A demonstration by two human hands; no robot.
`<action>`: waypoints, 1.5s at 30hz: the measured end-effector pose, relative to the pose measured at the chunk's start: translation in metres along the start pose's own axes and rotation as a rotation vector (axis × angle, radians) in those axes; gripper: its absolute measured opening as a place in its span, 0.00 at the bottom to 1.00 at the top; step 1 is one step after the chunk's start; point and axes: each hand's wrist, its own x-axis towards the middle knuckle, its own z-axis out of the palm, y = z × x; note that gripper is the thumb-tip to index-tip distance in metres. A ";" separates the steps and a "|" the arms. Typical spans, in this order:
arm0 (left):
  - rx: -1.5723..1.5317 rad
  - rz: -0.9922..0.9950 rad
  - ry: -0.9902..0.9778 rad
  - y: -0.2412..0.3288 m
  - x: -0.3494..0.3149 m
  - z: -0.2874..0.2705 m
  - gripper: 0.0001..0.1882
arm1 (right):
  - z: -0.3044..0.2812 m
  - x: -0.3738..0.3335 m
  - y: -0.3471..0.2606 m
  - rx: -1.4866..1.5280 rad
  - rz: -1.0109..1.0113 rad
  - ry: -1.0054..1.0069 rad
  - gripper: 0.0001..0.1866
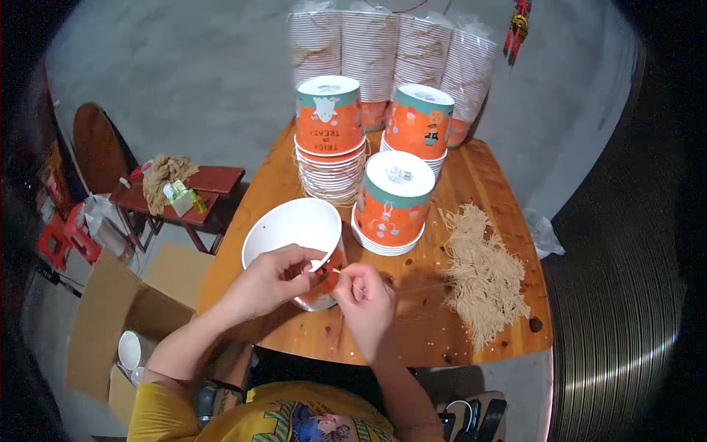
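Note:
A white-lined paper bucket with an orange printed outside stands tilted at the near side of the wooden table, its mouth facing up. My left hand grips its rim on the near right side, thumb outside and fingers over the edge. Just right of the rim, my right hand pinches a thin tan cord between thumb and fingers. The cord's tip points at the bucket's side, close to my left fingertips; whether it enters a hole there I cannot tell. A loose heap of tan cords lies at the table's right.
Three groups of upside-down orange and green buckets stand beyond my hands. Tall wrapped bucket stacks lean near the wall. At lower left is an open cardboard box with white buckets inside. A red bench holds more cord.

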 end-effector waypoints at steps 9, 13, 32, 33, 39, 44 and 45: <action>-0.029 0.011 -0.053 0.001 -0.003 -0.002 0.21 | 0.008 0.003 0.001 0.005 -0.024 0.001 0.08; -0.037 0.001 -0.076 0.004 -0.003 -0.001 0.22 | 0.008 0.003 0.005 -0.011 -0.044 -0.013 0.09; -0.009 0.030 -0.101 -0.002 0.000 -0.001 0.20 | 0.015 0.005 0.011 -0.068 -0.162 0.039 0.08; -0.135 -0.047 -0.123 0.002 0.003 0.000 0.17 | 0.015 0.005 0.011 -0.069 -0.161 0.038 0.08; -0.088 0.044 -0.149 -0.029 0.024 0.012 0.09 | 0.010 0.000 0.014 -0.145 -0.157 0.019 0.07; 0.061 0.104 -0.108 -0.023 0.030 0.024 0.09 | 0.001 0.002 0.018 -0.156 -0.101 -0.002 0.07; 0.115 0.132 -0.081 -0.021 0.031 0.026 0.09 | 0.000 0.002 0.019 -0.157 -0.100 -0.001 0.07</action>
